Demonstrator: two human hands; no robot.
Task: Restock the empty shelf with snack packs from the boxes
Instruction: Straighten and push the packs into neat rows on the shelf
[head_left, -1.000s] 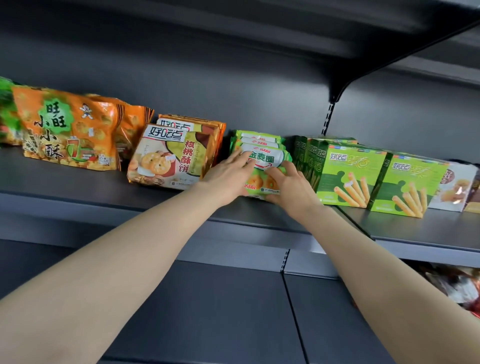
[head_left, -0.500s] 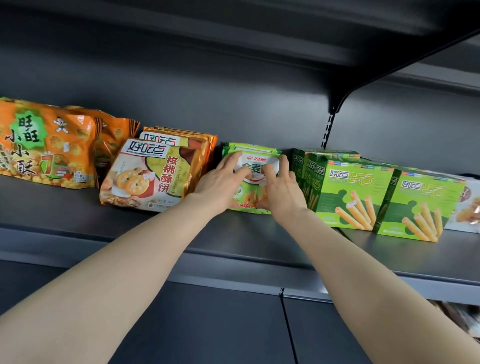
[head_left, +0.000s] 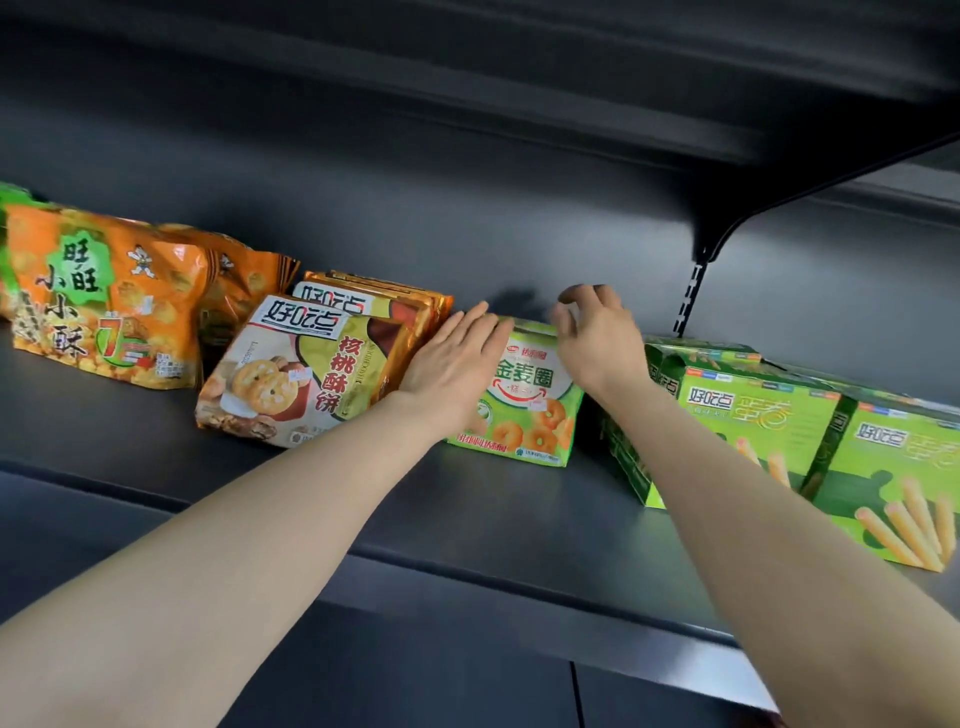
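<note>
A green pack of ring biscuits (head_left: 530, 410) stands upright on the dark grey shelf (head_left: 467, 514), with more packs of the same kind hidden behind it. My left hand (head_left: 452, 364) lies flat, fingers straight, against the pack's left front. Over the pack's top right corner hovers my right hand (head_left: 597, 332), its fingers loosely bent and holding nothing. The pack sits between walnut biscuit packs (head_left: 311, 374) on its left and green egg-roll boxes (head_left: 753, 426) on its right.
Orange snack bags (head_left: 104, 312) stand at the far left. A second egg-roll box (head_left: 904, 467) fills the right end. The upper shelf (head_left: 519, 78) hangs close overhead, held by a black bracket (head_left: 727, 234). Bare shelf runs along the front edge.
The green pack has been pushed back and stood upright on the shelf. My right hand has let go and risen to its top; my left hand has flattened against its front.
</note>
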